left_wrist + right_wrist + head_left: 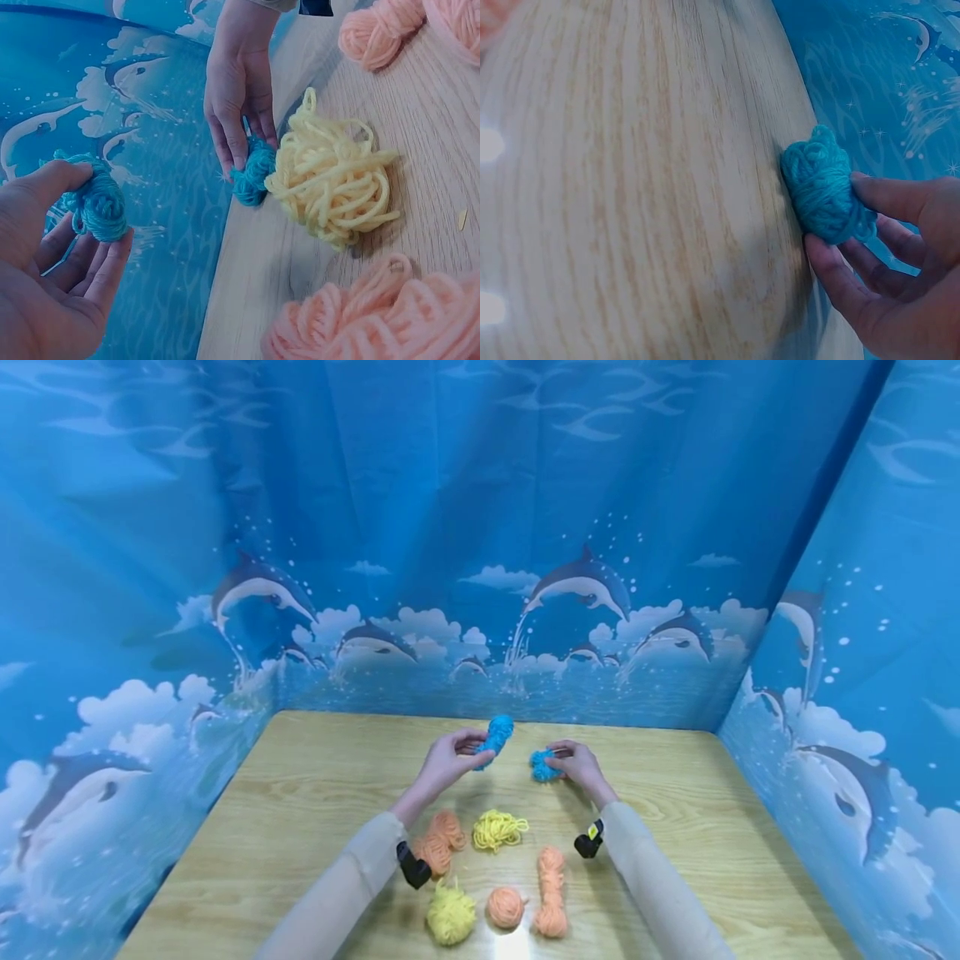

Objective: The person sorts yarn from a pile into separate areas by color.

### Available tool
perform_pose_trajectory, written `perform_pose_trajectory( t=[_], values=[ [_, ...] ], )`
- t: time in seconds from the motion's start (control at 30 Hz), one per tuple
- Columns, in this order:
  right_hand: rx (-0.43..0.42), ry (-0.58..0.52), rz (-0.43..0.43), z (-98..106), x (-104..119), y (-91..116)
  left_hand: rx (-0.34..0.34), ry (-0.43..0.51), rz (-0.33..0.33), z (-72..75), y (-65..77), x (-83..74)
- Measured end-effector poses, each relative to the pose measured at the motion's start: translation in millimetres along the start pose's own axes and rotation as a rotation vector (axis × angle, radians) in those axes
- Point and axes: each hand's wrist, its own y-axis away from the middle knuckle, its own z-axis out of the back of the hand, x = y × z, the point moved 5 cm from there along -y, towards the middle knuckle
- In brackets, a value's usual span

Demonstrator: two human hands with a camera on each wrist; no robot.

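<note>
Near the table's far edge, my left hand point(448, 758) holds a blue skein of yarn point(497, 737) up off the wood, pinched between thumb and fingers. The left wrist view shows this skein point(99, 202) end-on, with loose strands at its side. To the right, my right hand point(579, 763) grips a second, smaller blue bundle of yarn point(543, 766) low over the table. In the right wrist view the thumb and fingertips pinch this bundle point(822, 187) from one side. A loose yellow yarn heap point(498, 830) lies between the forearms, nearer the body.
Peach skeins point(441, 842) lie beside the left wrist, partly behind its camera. Closer in are a yellow yarn ball point(451, 914), a peach ball point(506, 907) and a long peach skein point(551, 893). A blue dolphin-print curtain point(465, 610) borders the wooden table point(300, 793).
</note>
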Motion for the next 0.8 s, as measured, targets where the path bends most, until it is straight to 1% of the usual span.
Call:
perform_pose_trajectory(
  t=[0.13, 0.33, 0.5, 0.8],
  values=[
    [-0.001, 0.001, 0.002, 0, 0, 0, -0.007, -0.007, 0.010, -0.6, -2.8, 3.6],
    [-0.003, -0.003, 0.005, -1, -1, 0, -0.027, -0.061, 0.004, -1.8, -7.6, 7.6],
    [-0.007, -0.006, -0.004, 0, -2, -1, -0.027, -0.108, -0.007, -4.3, -12.4, 13.0],
    [-0.015, -0.024, -0.003, -3, -1, 0, -0.018, -0.149, -0.022, -10.5, -21.5, 23.7]
  ],
)
